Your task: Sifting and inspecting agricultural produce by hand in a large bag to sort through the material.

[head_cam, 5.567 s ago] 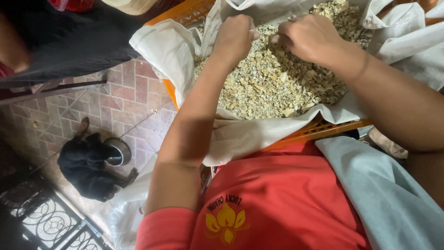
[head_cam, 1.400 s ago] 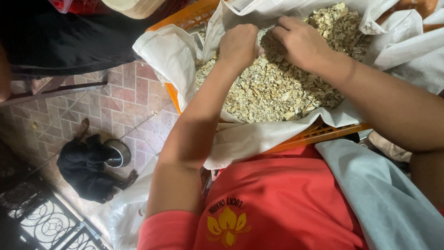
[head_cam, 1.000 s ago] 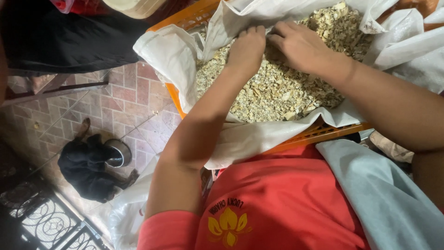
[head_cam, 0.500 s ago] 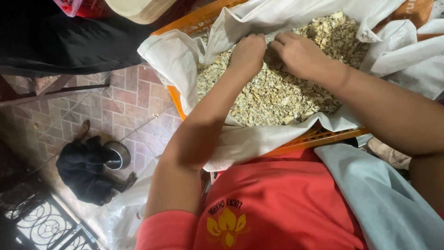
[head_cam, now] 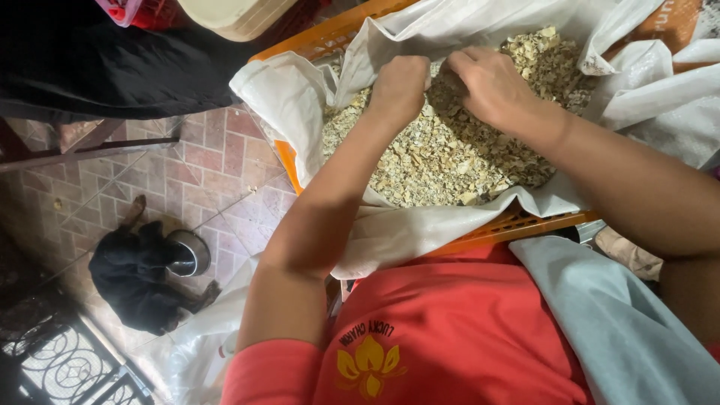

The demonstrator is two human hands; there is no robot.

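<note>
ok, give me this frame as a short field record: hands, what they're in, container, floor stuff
left hand: left hand, fingers curled down into the pile
right hand: right hand, fingers bent, pressed into the same pile
material: heap of pale tan dry flakes
liner: white woven sack cloth spread under the flakes
container: orange plastic crate, holding the cloth
floor: reddish tiled floor; round metal bowl beside a black animal
</note>
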